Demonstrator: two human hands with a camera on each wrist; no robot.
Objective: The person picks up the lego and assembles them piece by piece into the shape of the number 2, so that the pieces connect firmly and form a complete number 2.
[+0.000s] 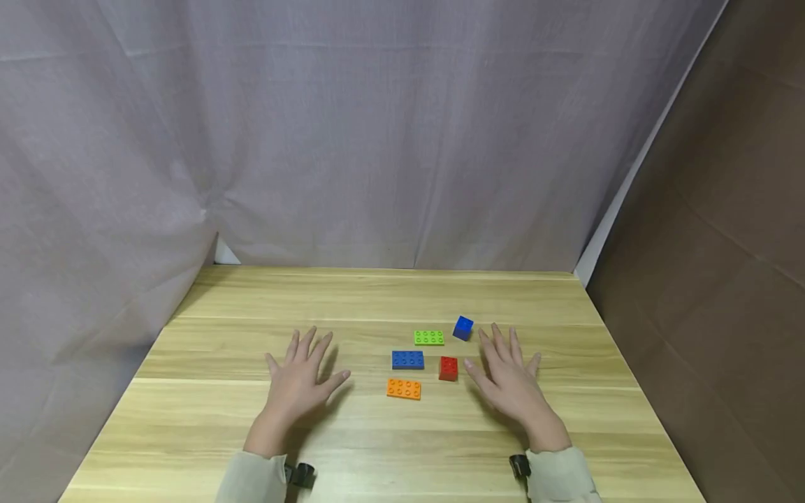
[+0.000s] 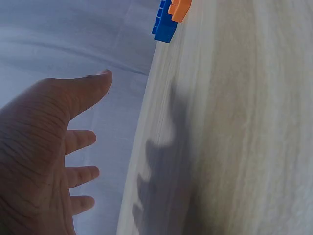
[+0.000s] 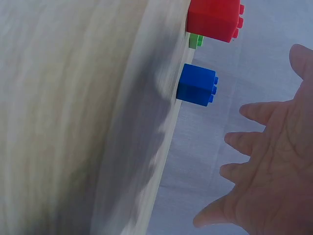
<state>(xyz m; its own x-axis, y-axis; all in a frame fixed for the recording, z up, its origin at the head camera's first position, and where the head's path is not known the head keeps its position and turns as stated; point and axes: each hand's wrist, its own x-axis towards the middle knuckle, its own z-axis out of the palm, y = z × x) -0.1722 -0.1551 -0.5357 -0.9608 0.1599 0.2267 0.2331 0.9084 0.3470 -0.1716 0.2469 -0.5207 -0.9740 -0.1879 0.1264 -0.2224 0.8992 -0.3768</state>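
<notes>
My left hand (image 1: 297,385) hovers over the table with its fingers spread, holding nothing, left of the bricks. My right hand (image 1: 511,384), also spread and holding nothing, is on their right side. Its thumb is close beside a red brick (image 1: 448,369), and its fingertips are near a small blue brick (image 1: 462,328) that sits turned at an angle. Between the hands lie a flat lime green brick (image 1: 429,338), a longer blue brick (image 1: 407,360) and an orange brick (image 1: 404,389). All have their studs up. The right wrist view shows the small blue brick (image 3: 197,84) standing tall.
The bricks lie on a wooden table (image 1: 352,447) with pale grain. Behind it hangs a grey curtain (image 1: 314,140), and a brown cloth (image 1: 711,230) bounds the right side. A dark band with a small camera (image 1: 305,476) is on the left wrist.
</notes>
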